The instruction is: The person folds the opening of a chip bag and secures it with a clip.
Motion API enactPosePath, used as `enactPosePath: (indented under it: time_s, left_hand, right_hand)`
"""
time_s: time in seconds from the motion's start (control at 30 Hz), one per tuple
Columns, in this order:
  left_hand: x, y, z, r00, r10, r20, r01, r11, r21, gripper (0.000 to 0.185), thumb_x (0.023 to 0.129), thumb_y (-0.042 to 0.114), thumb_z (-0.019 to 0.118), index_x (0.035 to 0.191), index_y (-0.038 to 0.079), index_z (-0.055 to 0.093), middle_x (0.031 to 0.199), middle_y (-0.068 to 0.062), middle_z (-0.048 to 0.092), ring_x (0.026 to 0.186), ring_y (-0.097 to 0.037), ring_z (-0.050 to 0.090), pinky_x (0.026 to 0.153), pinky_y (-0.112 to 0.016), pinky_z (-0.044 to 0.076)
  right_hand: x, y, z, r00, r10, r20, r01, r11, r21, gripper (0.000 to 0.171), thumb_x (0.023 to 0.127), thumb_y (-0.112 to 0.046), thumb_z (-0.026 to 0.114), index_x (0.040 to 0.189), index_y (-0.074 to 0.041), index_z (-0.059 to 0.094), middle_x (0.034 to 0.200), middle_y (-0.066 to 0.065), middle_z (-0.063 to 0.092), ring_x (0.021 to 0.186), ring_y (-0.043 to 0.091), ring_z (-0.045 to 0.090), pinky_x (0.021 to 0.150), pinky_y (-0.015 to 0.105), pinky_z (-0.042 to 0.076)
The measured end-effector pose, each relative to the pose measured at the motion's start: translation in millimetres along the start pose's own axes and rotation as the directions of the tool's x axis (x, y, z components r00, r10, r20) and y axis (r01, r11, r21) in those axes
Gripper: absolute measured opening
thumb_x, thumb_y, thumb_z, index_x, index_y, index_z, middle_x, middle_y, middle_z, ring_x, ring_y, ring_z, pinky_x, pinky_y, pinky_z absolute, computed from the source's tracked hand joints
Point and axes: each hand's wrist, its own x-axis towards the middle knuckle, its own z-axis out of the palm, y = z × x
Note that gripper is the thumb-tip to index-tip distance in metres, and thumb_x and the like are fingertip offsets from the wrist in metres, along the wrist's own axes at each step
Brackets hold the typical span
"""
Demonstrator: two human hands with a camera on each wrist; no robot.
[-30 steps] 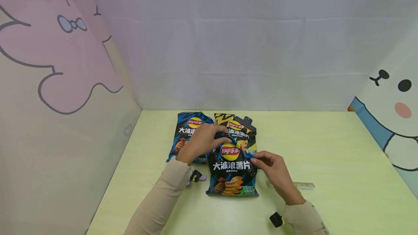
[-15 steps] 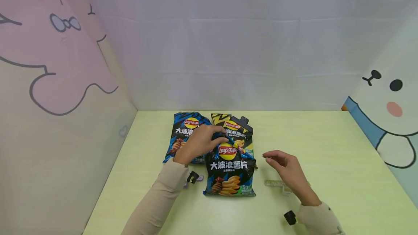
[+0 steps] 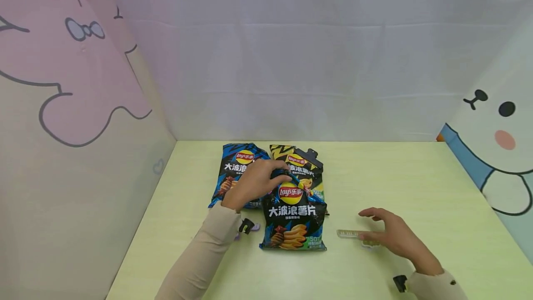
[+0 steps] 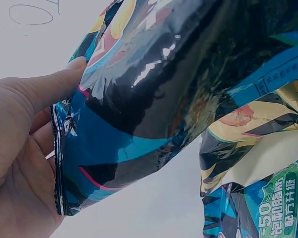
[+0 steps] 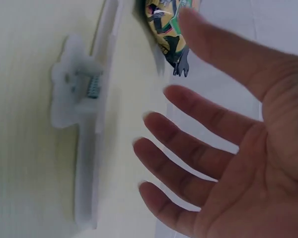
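Observation:
My left hand point(image 3: 256, 179) pinches the folded top of a blue-and-black Lay's chip bag point(image 3: 293, 221) at the front of the group. In the left wrist view the thumb lies on one face of this bag point(image 4: 124, 124) near its crimped end, with the fingers behind. My right hand point(image 3: 397, 235) holds nothing and hovers at a pale bag clip point(image 3: 347, 234) lying on the table, partly covering it in the head view. The right wrist view shows the spread fingers beside the long clip point(image 5: 92, 148), which has a cloud-shaped handle and a small spring.
Behind stand another blue chip bag point(image 3: 233, 165), partly hidden by the left hand, and a yellow-and-black chip bag point(image 3: 283, 150) with a black clip point(image 3: 310, 157) on its top. A small purple item point(image 3: 256, 227) lies beside the left wrist. Walls border the table point(image 3: 395, 175).
My right hand has let go of the front bag's fold and moved right and down to the pale clip, its fingers spreading. My left hand keeps its pinch on the bag.

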Motion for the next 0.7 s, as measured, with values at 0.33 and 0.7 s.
enactPosePath:
  time_s: [0.33, 0.7]
  left_hand:
    - [0.4, 0.0, -0.1, 1.000, 0.000, -0.004, 0.000, 1.000, -0.009, 0.035, 0.098, 0.039, 0.064, 0.123, 0.016, 0.072, 0.047, 0.008, 0.037, 0.040, -0.007, 0.029, 0.050, -0.022, 0.030]
    - [-1.0, 2.0, -1.0, 1.000, -0.006, -0.007, 0.006, 1.000, -0.011, 0.034, 0.098, 0.038, 0.065, 0.123, 0.017, 0.072, 0.047, 0.008, 0.039, 0.040, -0.007, 0.029, 0.051, -0.022, 0.031]
  right_hand:
    - [-4, 11, 10, 0.998, -0.061, 0.025, 0.062, 0.995, -0.079, 0.059, 0.067, -0.025, 0.092, 0.118, -0.008, 0.068, 0.125, 0.016, 0.067, 0.116, 0.042, 0.061, 0.093, 0.056, 0.051]
    - [-3, 13, 12, 0.993, -0.116, 0.016, 0.117, 0.984, -0.135, 0.029, 0.084, -0.019, 0.080, 0.110, -0.012, 0.071, 0.110, 0.003, 0.074, 0.102, 0.029, 0.069, 0.086, 0.046, 0.057]
